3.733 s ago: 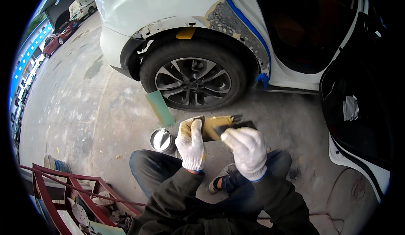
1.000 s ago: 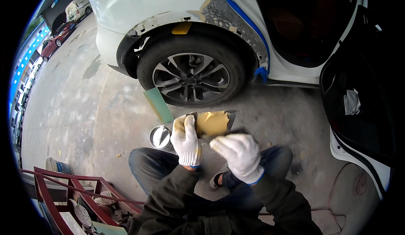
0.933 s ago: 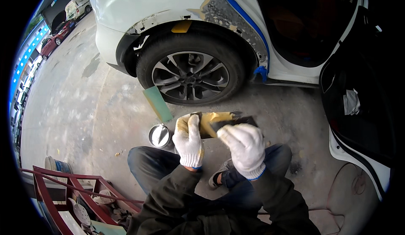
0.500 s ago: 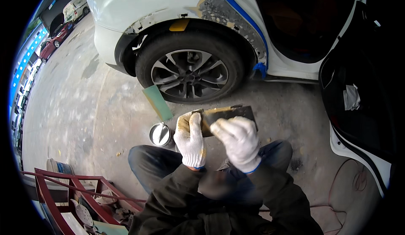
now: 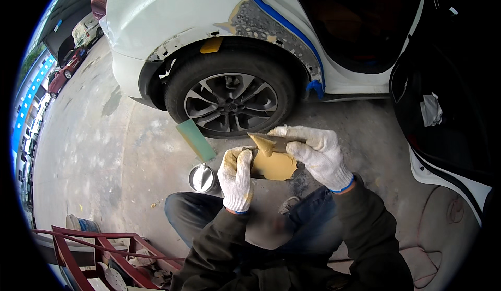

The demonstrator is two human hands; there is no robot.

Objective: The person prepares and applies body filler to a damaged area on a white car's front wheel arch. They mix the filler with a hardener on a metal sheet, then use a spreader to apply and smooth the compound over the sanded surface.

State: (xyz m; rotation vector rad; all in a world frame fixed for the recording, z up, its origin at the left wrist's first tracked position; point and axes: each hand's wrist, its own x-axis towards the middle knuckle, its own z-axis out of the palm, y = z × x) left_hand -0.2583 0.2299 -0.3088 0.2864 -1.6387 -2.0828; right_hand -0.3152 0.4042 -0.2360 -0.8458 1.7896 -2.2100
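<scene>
Head view shows the left hand [image 5: 236,179] clamped on a mixing board [image 5: 271,164] smeared with tan filler, at 6 o'clock from the car wheel [image 5: 231,99]. The right hand [image 5: 319,155] pinches a spreader [image 5: 271,142] across the board's top edge. I judge it best to keep the blade low and drag evenly, board steady. Both grips are closed tight.
</scene>
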